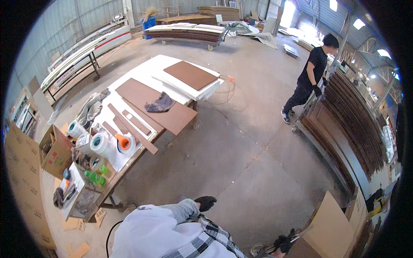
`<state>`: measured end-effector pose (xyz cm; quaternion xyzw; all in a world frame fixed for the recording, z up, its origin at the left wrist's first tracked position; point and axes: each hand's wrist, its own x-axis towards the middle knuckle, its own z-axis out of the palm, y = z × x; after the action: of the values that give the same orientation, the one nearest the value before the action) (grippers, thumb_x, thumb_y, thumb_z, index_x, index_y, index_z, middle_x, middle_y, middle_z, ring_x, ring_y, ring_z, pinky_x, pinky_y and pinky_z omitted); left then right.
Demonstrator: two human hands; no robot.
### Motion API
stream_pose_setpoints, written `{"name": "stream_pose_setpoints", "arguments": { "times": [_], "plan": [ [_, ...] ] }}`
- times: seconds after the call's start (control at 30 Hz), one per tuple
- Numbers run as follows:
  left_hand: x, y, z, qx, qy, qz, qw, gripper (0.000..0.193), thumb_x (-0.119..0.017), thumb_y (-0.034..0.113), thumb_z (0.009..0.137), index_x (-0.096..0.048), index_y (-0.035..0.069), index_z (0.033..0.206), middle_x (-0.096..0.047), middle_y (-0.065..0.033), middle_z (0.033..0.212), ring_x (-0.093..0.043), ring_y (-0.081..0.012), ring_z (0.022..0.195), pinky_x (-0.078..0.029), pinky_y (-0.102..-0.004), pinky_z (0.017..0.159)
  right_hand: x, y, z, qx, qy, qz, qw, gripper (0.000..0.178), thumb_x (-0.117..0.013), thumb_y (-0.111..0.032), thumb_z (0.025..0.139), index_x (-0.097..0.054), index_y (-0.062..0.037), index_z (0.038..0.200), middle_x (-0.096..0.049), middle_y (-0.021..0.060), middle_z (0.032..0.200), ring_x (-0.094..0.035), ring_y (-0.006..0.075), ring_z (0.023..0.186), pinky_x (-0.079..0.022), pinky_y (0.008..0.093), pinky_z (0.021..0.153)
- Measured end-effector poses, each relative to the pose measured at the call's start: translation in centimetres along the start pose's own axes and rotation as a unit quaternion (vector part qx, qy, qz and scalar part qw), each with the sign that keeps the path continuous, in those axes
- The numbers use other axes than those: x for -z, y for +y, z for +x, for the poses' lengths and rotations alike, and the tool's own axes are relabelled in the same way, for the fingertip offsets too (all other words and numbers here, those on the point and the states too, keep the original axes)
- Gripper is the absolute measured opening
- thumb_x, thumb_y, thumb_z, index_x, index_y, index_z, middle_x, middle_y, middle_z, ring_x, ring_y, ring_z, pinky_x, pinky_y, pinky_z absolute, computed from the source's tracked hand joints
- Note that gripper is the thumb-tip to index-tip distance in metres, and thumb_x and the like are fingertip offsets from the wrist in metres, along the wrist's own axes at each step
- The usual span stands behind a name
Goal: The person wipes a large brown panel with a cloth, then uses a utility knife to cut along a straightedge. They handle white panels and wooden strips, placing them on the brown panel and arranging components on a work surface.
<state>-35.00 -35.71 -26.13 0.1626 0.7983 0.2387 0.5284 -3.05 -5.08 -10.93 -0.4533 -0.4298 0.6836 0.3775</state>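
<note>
My left hand (206, 203), in a black glove below a grey sleeve, hangs over the floor beside my white top and checked cloth. Its fingers look loosely curled, and I see nothing in them. At the lower edge my right hand (283, 244), also dark-gloved, is closed next to a brown cardboard sheet (330, 228). What it grips is too small and blurred to make out. A small metallic item (258, 250) lies just left of that hand.
A worktable at left bears brown panels (150, 103), a dark cloth (160, 103), film rolls (100, 142), an orange tape dispenser (124, 142) and a green bottle (94, 177). At right, a person in black (316, 69) stands by a cart of stacked brown boards (348, 124). A hose (232, 88) lies on the floor.
</note>
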Motion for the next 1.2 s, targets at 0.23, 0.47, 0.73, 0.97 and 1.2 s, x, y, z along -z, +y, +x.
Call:
{"name": "stream_pose_setpoints", "arguments": {
  "times": [0.23, 0.47, 0.73, 0.97, 1.2],
  "plan": [
    [12.5, -7.6, 3.8, -0.031, 0.003, 0.006, 0.999, 0.025, -0.052, 0.015, 0.086, -0.056, 0.004, 0.108, -0.063, -0.0130, 0.096, -0.060, -0.0223, 0.075, -0.050, -0.0360, 0.064, -9.8, 9.6, -4.5, -0.180, 0.037, -0.354, 0.917, 0.027, -0.051, -0.027, 0.087, -0.055, -0.0052, 0.103, -0.060, 0.0089, 0.067, -0.053, 0.0207, 0.048, -0.044, 0.0338, 0.041],
    [18.2, -7.4, 7.1, -0.075, -0.043, -0.280, 0.956, 0.030, -0.050, 0.022, 0.088, -0.055, 0.005, 0.112, -0.065, -0.0116, 0.094, -0.060, -0.0198, 0.067, -0.049, -0.0310, 0.062, -7.3, 16.9, -7.9, -0.208, -0.132, -0.710, 0.659, 0.036, -0.050, -0.041, 0.082, -0.065, -0.0093, 0.090, -0.064, 0.0127, 0.081, -0.062, 0.0288, 0.077, -0.047, 0.0410, 0.066],
    [19.5, 4.2, 9.8, -0.045, -0.084, -0.247, 0.964, 0.037, -0.049, 0.033, 0.088, -0.054, 0.005, 0.111, -0.064, -0.0140, 0.090, -0.061, -0.0231, 0.070, -0.050, -0.0328, 0.062, -4.8, 22.4, 0.1, -0.375, -0.112, -0.633, 0.667, 0.053, -0.056, -0.060, 0.073, -0.068, -0.0105, 0.089, -0.064, 0.0114, 0.084, -0.061, 0.0269, 0.081, -0.046, 0.0382, 0.071],
    [24.4, -4.1, 16.8, 0.009, 0.076, 0.014, 0.997, 0.037, -0.046, 0.037, 0.087, -0.057, 0.008, 0.108, -0.063, -0.0127, 0.093, -0.059, -0.0270, 0.084, -0.048, -0.0396, 0.071, -18.1, 17.7, 21.0, -0.138, -0.202, -0.609, 0.755, 0.062, -0.051, -0.068, 0.071, -0.066, -0.0129, 0.096, -0.064, 0.0157, 0.089, -0.060, 0.0325, 0.085, -0.045, 0.0398, 0.079],
    [24.9, -9.1, 17.4, 0.074, 0.184, -0.180, 0.963, 0.034, -0.041, 0.030, 0.090, -0.053, 0.005, 0.111, -0.063, -0.0137, 0.093, -0.059, -0.0278, 0.079, -0.049, -0.0357, 0.068, -26.3, 10.1, 30.7, -0.128, -0.291, -0.541, 0.779, 0.044, -0.059, -0.053, 0.075, -0.063, -0.0109, 0.087, -0.059, 0.0077, 0.066, -0.057, 0.0177, 0.055, -0.045, 0.0328, 0.051]
  ]
}}
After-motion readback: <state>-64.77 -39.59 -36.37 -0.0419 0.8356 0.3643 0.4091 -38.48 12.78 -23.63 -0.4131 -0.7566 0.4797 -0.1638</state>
